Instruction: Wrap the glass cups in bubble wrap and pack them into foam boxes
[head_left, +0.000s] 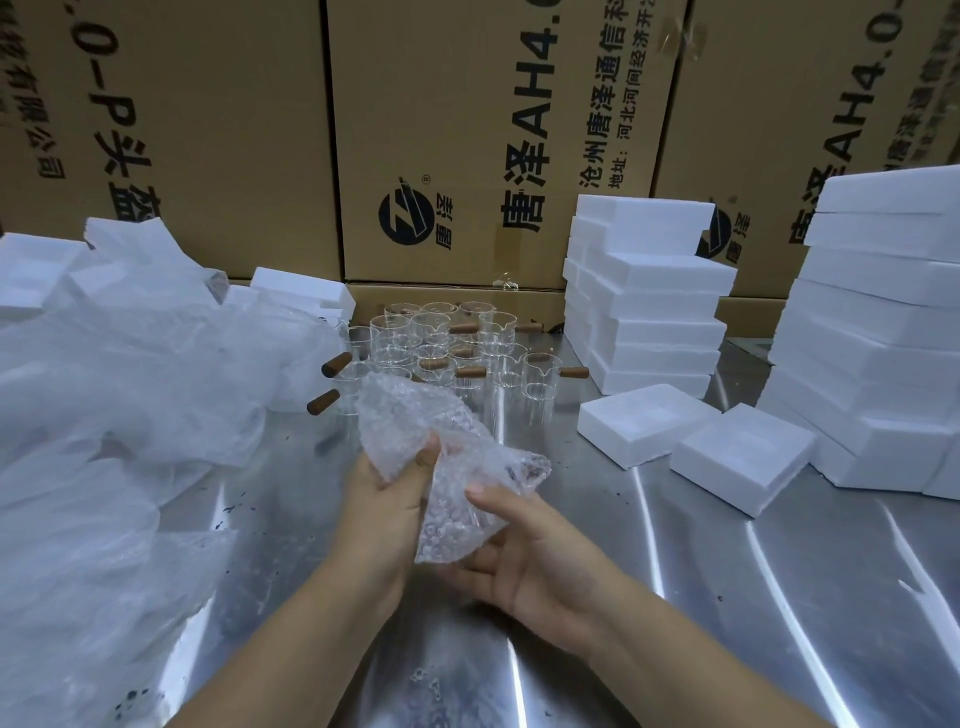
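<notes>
Behind steel table (727, 597), stacked cartons (467, 130)

The shiny steel tabletop (675, 597) is offering passage front-right; clear glass cups (498, 332), white foam boxes (660, 312) and crumpled plastic sheeting (104, 389) are hemming it.

Crumpled clear bubble-wrap sheet (447, 467) held above the table (675, 597); clear brown-handled glass cups (441, 343) clustered behind it; white foam boxes (649, 312) stacked at right.
</notes>
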